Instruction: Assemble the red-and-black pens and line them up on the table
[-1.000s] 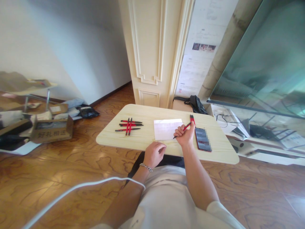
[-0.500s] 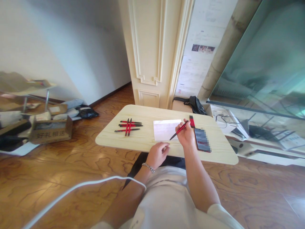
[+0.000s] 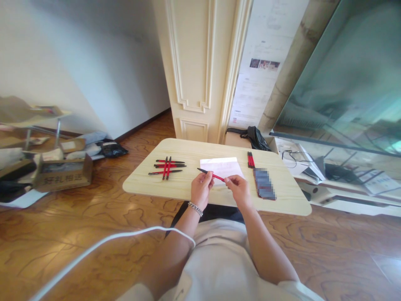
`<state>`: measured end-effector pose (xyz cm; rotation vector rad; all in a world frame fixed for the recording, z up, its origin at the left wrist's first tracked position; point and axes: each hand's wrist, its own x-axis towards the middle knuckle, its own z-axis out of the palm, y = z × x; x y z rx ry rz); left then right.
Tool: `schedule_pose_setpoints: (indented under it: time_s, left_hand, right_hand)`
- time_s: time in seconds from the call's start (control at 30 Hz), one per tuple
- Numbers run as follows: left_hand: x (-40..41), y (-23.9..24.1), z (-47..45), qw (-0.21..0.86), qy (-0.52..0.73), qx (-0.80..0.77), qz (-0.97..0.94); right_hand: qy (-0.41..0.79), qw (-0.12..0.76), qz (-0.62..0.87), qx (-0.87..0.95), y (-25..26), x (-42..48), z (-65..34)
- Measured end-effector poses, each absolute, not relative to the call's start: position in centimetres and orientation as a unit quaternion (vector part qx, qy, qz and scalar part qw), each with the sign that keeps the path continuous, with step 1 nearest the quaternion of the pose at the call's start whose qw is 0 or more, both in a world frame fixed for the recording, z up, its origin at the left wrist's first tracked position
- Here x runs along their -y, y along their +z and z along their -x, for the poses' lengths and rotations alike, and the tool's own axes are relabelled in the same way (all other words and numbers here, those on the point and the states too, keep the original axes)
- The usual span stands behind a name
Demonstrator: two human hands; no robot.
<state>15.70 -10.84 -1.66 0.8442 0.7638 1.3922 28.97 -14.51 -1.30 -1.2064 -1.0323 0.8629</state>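
Note:
Both hands hold one red pen with a black end (image 3: 218, 177) above the paper. My left hand (image 3: 201, 189) pinches it near its black part, which points up to the left. At the other end, the fingers of my right hand (image 3: 239, 190) are closed on the red barrel. A white sheet of paper (image 3: 223, 164) lies under the pen, partly covered by the hands. To the left, several red and black pens (image 3: 167, 166) lie crossed over one another. More red pens (image 3: 251, 159) lie side by side at the right, beyond a phone (image 3: 265, 184) whose screen is blurred out.
The light wooden table (image 3: 184, 146) has rounded corners. A black bag (image 3: 257, 138) rests on a box behind it. Cardboard boxes (image 3: 62, 177) and parcels sit on the floor at left. A white cable (image 3: 125, 233) runs by my left arm.
My right hand has brought the pen left and turned it, so its black end now points left. My left hand has risen from the table edge and taken hold of the pen.

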Motion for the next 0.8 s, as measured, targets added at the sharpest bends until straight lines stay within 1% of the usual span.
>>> schedule_pose_setpoints:
  time_s: [0.07,0.13,0.2,0.27,0.37,0.47,0.53,0.57,0.63,0.67,0.7,0.8]
  left_hand:
    - [10.6,-1.7,-15.8,0.608,0.596,-0.352,-0.388]
    - [10.6,-1.8,-16.3,0.594,0.584,-0.372,-0.409]
    - [10.6,-1.8,-17.1,0.582,0.575,-0.387,-0.425]
    - [10.6,-1.6,-17.9,0.575,0.569,-0.398,-0.434]
    - [10.6,-1.0,-18.7,0.574,0.554,-0.401,-0.45]
    - [10.5,-0.5,-18.7,0.579,0.524,-0.381,-0.496]
    - [10.4,-0.6,-18.2,0.556,0.512,-0.372,-0.538]
    - [10.4,-0.7,-17.8,0.534,0.513,-0.375,-0.558]
    - [10.4,-1.2,-16.6,0.474,0.523,-0.394,-0.588]
    - [10.4,-1.5,-15.9,0.442,0.526,-0.409,-0.6]
    - [10.4,-1.8,-15.2,0.414,0.528,-0.423,-0.609]
    - [10.1,-2.4,-13.3,0.339,0.534,-0.465,-0.62]
  right_hand:
    - [0.296,0.562,0.565,0.527,-1.1,15.1,-29.7]
    - [0.244,0.521,0.575,0.582,-0.8,15.6,-30.3]
    - [0.217,0.488,0.581,0.614,-0.5,16.0,-30.6]
    - [0.219,0.466,0.591,0.621,-0.4,16.3,-30.9]
    - [0.267,0.46,0.59,0.607,-0.6,16.3,-31.6]
    - [0.309,0.477,0.573,0.59,-0.6,15.0,-34.0]
    - [0.3,0.505,0.584,0.56,-0.3,13.0,-37.0]
    - [0.277,0.527,0.603,0.531,-0.1,11.8,-38.8]
    - [0.219,0.529,0.672,0.47,0.4,9.3,-42.8]
    - [0.183,0.497,0.722,0.446,0.6,8.1,-44.7]
    - [0.153,0.434,0.776,0.431,0.8,7.0,-46.4]
    - [0.123,0.36,0.826,0.417,0.8,4.8,-49.7]
